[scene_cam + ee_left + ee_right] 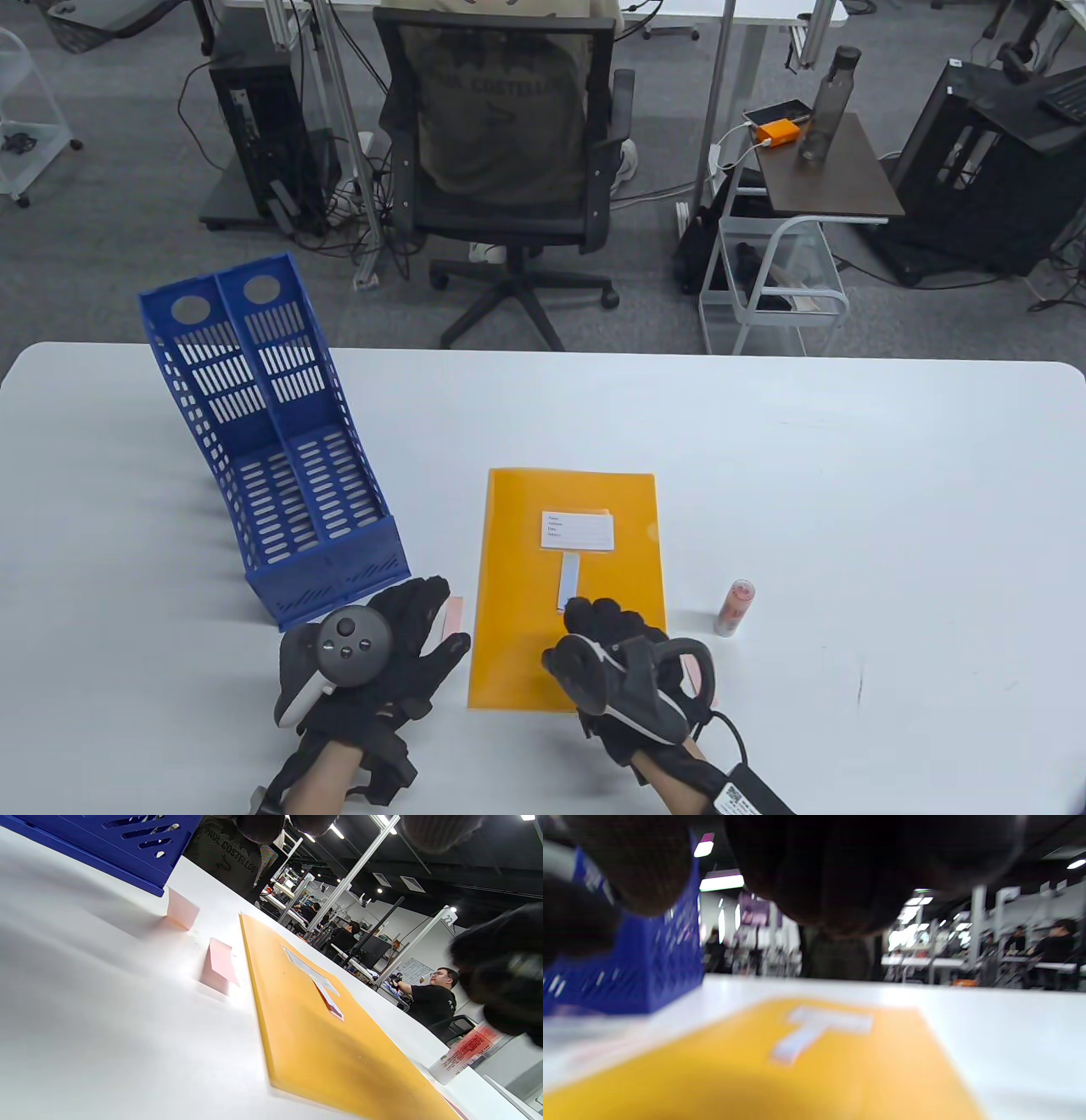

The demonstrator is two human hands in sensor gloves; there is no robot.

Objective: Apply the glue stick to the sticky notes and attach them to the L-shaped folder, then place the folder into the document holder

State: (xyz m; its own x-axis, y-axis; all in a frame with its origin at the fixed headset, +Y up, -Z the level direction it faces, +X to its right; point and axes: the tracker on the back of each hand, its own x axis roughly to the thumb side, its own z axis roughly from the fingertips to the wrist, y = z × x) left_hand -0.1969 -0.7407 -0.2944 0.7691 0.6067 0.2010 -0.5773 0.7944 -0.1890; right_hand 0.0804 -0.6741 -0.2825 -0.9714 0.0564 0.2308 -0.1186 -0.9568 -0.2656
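Note:
An orange L-shaped folder (517, 586) lies flat near the table's front edge, with a white label (577, 530) and a narrow white strip (569, 579) on it. My right hand (594, 613) hovers over the folder's lower half, its bent fingertips at the strip's lower end, holding nothing I can see. My left hand (428, 624) lies spread on the table left of the folder, over a pink sticky note (456, 613). Two pink notes (220, 963) (182, 909) show beside the folder (318, 1018). The glue stick (734, 607) sits right of the folder. The right wrist view is blurred.
The blue two-slot document holder (280, 450) stands left of the folder, its open side facing up and toward me. Another pink piece (702, 683) peeks out by my right wrist. Beyond the far table edge a person sits in an office chair (501, 153).

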